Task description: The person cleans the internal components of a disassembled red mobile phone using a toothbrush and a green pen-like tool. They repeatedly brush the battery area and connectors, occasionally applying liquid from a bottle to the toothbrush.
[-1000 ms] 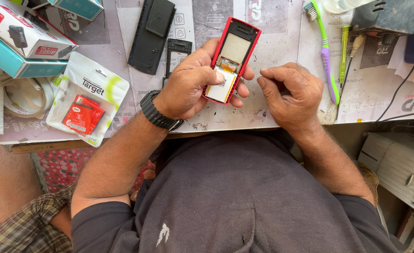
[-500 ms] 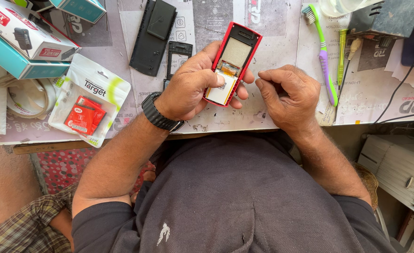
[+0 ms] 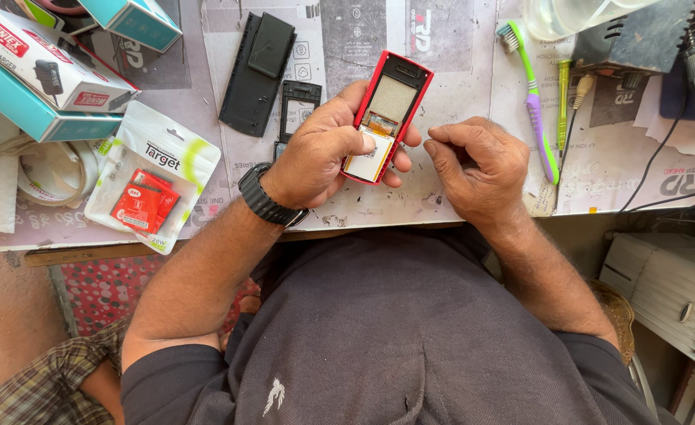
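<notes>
1. Left hand (image 3: 324, 153) grips a red phone frame (image 3: 387, 118), opened up, inner side facing the camera. Thumb presses on the pale lower panel; fingers (image 3: 399, 157) wrap round from behind and show along its right edge. A black wristwatch (image 3: 267, 198) sits on that wrist.
2. The phone frame is held just above the surface (image 3: 458, 55), near its front edge and roughly central, tilted with its top end leaning right. A grey rectangular panel fills the upper half, with a small orange-brown part below it.
3. Right hand (image 3: 481, 169) is just to the right of the phone frame, not touching it. Thumb and forefinger are pinched together with the tips pointing toward the phone; the other fingers are curled in. Cannot tell whether anything small sits in the pinch.
4. Behind the left hand on the surface: a black back cover (image 3: 257, 71) lying at a slant, and beside it a black phone bezel (image 3: 299, 110) with an open window.
5. Left side: a white pouch (image 3: 155, 173) with a red item inside, a white-and-red carton (image 3: 48, 67) stacked on a teal box (image 3: 33, 114), and a coil of white cable (image 3: 44, 177).
6. Right side: a green-and-purple toothbrush (image 3: 532, 94), bristles at the far end; a thin green tool (image 3: 562, 102) just beside it; a dark grey box unit (image 3: 639, 39) farther back, with a black cable (image 3: 678, 169) trailing off the edge.
7. The surface is covered with printed paper sheets.
</notes>
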